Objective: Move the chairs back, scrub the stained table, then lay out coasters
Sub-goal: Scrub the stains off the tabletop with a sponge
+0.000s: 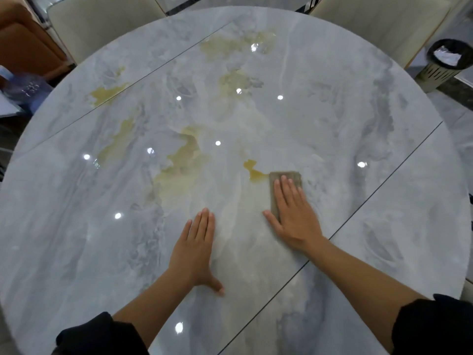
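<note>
Both hands flat, fingers straight: left (195,248) on round grey marble table (384,226). Right (294,213) presses brown rectangular cloth (289,179) touching amber stain (254,171).

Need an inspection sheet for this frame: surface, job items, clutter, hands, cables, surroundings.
surface: round glossy marble table; yellow stains in several patches across the middle and far side.
job's things: brown pad flat on the table, its far-left corner at an amber stain; pale chair far left, another far right; no coasters seen.
clutter: nothing seen.
hands: left hand flat on the table, fingers straight, holding nothing; right hand pressing flat on the pad.
cables: nothing seen.
surroundings: bin with black liner on the floor, far right; orange seat far left.
</note>
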